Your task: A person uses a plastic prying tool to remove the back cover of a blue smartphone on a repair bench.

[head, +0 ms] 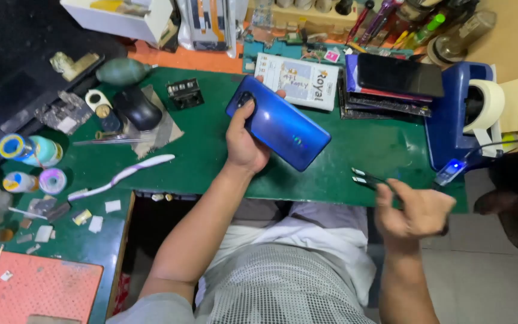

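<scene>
My left hand (246, 143) grips a blue smartphone (280, 123) back side up, held over the green mat (199, 162), with its camera end toward the far left. My right hand (413, 210) is blurred near the mat's front right edge and pinches black cable plugs (366, 178) whose tips point left toward the phone. The cable runs right to a small lit blue tester (451, 171).
A blue tape dispenser (451, 114) with a white roll stands at right. Stacked phones (391, 84) and a white printed box (298, 81) lie behind. A black mouse (136, 108), a white toothbrush (124, 176), solder spools (28, 150) and an orange mat (37, 285) lie at left.
</scene>
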